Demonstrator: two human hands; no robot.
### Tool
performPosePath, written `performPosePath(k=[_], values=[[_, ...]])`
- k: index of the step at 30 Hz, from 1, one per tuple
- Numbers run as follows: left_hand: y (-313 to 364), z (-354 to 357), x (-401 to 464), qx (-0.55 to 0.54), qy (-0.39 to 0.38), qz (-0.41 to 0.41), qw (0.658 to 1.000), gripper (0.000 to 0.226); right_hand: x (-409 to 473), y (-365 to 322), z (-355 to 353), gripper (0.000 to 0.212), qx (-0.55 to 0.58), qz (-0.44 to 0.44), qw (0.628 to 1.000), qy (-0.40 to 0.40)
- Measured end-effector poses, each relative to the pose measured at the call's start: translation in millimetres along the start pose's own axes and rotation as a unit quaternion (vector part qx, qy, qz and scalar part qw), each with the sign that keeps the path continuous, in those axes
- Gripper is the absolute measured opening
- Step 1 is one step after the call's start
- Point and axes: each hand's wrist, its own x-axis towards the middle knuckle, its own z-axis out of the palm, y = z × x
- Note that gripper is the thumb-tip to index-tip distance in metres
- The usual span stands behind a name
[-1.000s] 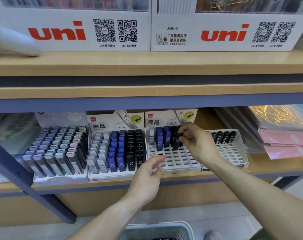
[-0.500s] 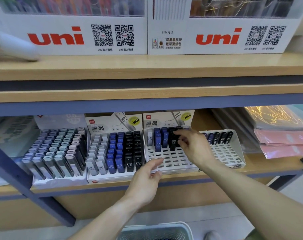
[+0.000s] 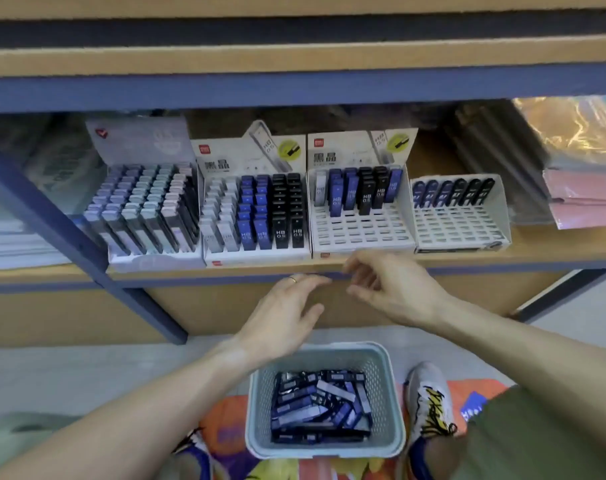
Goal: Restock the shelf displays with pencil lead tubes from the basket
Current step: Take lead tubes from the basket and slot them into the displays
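Both hands hang in the air just in front of the shelf's front edge, above the basket. The left hand [image 3: 287, 306] has loose, spread fingers and holds nothing. The right hand [image 3: 388, 289] has softly bent fingers and holds nothing too.

The basket [image 3: 381, 382] is pale plastic with small holes in its walls. It sits on the floor below the shelf [image 3: 554, 252], and flat blue and black lead tubes [image 3: 318, 407] lie piled inside.

On the wooden shelf four white card display boxes stand side by side along the front edge. The two left boxes [image 3: 256, 216] are packed with tubes. The third box [image 3: 360, 230] has tubes only in its back rows, with open slots in front. The far right box [image 3: 461, 220] has one back row of dark tubes.

A patterned shoe [image 3: 429, 400] stands right of the basket
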Motion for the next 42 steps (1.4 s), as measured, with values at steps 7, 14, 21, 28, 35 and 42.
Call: performPosePath(k=[7,14,21,28,35,42], values=[[-68,72,-62,0.127,-0.261,-0.040,0.956,0.049,-62,22,122,0.037,-0.068,0.088,0.956,-0.271],[-85,141,-72,0.073,-0.285,-0.146,0.945,0.048,-68,55,209,0.052,0.025,0.206,0.929,-0.307],[-110,204,-64,0.084,-0.272,-0.239,0.928,0.050,-44,69,270,0.047,0.067,0.234,0.920,-0.308],[-136,236,-67,0.110,-0.291,-0.255,0.916,0.060,-36,76,320,0.053,0.080,0.245,0.919,-0.297],[-142,242,-63,0.123,-0.297,-0.240,0.916,0.062,-35,77,337,0.060,0.073,0.244,0.926,-0.280],[-143,239,-59,0.147,-0.349,-0.213,0.901,0.064,-31,79,341,0.049,0.064,0.236,0.926,-0.289]])
